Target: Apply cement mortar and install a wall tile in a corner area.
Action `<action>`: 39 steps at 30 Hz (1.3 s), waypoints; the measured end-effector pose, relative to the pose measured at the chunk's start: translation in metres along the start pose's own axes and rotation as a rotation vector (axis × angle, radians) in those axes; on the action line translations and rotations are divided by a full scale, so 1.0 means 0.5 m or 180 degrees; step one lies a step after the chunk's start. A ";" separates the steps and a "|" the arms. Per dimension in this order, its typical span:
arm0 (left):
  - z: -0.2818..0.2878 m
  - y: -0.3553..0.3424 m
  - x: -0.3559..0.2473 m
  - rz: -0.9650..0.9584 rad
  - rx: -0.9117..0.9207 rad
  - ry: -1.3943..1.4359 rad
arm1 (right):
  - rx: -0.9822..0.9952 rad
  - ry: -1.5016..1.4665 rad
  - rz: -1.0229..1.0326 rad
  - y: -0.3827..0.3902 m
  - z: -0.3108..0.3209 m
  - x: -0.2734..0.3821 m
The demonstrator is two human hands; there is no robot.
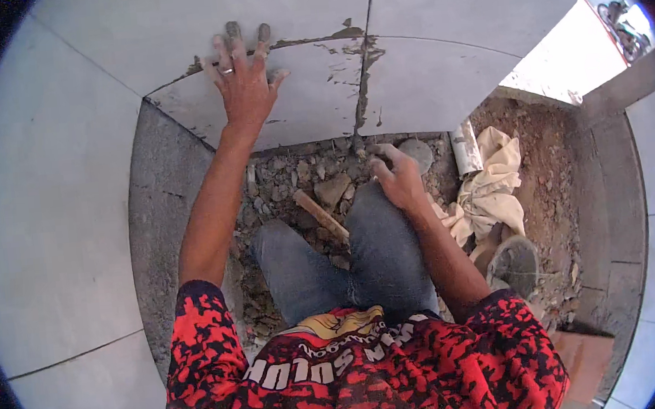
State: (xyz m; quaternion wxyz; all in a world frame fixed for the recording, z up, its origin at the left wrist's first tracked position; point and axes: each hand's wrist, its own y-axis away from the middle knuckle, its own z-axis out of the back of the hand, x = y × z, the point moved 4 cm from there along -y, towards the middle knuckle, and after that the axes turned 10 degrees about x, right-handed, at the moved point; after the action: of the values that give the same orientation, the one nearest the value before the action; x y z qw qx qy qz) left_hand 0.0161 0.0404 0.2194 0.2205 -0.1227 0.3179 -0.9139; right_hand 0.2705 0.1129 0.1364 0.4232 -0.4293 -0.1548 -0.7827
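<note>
My left hand (247, 83) presses on pale wall tiles (433, 78) across a horizontal joint smeared with grey mortar, its fingers spread and fingertips dirty. A vertical mortar-streaked joint (364, 92) runs down to the tile's lower edge. Just below that edge, by my right knee (376, 223), my right hand (395, 171) has bent fingers near a lump of mortar; what they hold, if anything, is hidden. A round grey object (416, 151) lies partly behind that hand. A wooden stick (317, 213) lies on the rubble (305, 171) between and beyond my knees.
A white pipe (466, 149), crumpled cream cloth (489, 182) and a grey bucket (512, 262) lie to my right. Concrete ledges (163, 195) border the rubble pit. Pale tiles (57, 228) flank it. A motorbike (624, 30) stands outside at upper right.
</note>
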 end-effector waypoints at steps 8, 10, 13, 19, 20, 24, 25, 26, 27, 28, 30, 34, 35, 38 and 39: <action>-0.042 0.024 -0.068 -0.0753 0.0501 0.0139 | 0.1619 -0.1045 -0.0418 -0.032 -0.087 -0.229; -0.047 0.046 -0.158 -0.1298 0.0408 0.0369 | 0.2168 -0.0485 -0.0184 -0.012 -0.161 -0.290; -0.078 0.032 -0.243 -0.1341 0.1089 0.0544 | 0.2918 -0.2738 -0.1342 0.099 -0.274 -0.352; -0.088 -0.005 -0.273 -0.0854 0.0855 0.0398 | 0.3474 -0.2749 -0.1114 0.169 -0.382 -0.361; -0.092 -0.006 -0.274 -0.0855 0.0962 0.0298 | 0.3510 -0.2716 -0.1084 0.167 -0.386 -0.360; -0.091 -0.006 -0.290 -0.0863 0.0944 0.0321 | 0.3626 -0.2655 -0.0955 0.156 -0.392 -0.354; -0.088 -0.005 -0.295 -0.0831 0.0920 0.0331 | 0.3638 -0.2639 -0.0937 0.155 -0.394 -0.353; -0.086 -0.004 -0.299 -0.0798 0.0908 0.0353 | 0.3651 -0.2611 -0.0907 0.153 -0.395 -0.353; -0.083 -0.003 -0.300 -0.0774 0.0890 0.0376 | 0.3651 -0.2584 -0.0876 0.153 -0.395 -0.352; -0.080 0.000 -0.299 -0.0751 0.0870 0.0351 | 0.3664 -0.2551 -0.0853 0.152 -0.396 -0.353; -0.076 0.019 -0.295 -0.1120 0.1166 0.0541 | 0.3696 -0.2467 -0.0816 0.154 -0.395 -0.356; -0.035 0.073 -0.150 0.0283 0.0909 0.1381 | 0.3798 -0.2267 -0.0769 0.163 -0.392 -0.363; -0.020 0.086 -0.092 0.0924 0.0686 0.1628 | 0.3820 -0.2201 -0.0766 0.163 -0.393 -0.364; -0.007 0.093 0.054 0.2453 -0.0476 0.3934 | 0.3931 -0.1790 -0.0602 0.161 -0.411 -0.361; -0.003 0.089 0.086 0.2751 -0.0680 0.4440 | 0.3976 -0.1990 -0.0734 0.158 -0.422 -0.359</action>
State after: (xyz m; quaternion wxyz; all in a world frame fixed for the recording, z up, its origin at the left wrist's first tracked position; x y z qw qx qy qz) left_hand -0.0076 -0.0105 0.1936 0.2917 0.5853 0.4860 -0.5797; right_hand 0.2682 0.0329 -0.1404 0.4405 -0.2917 -0.7336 -0.4274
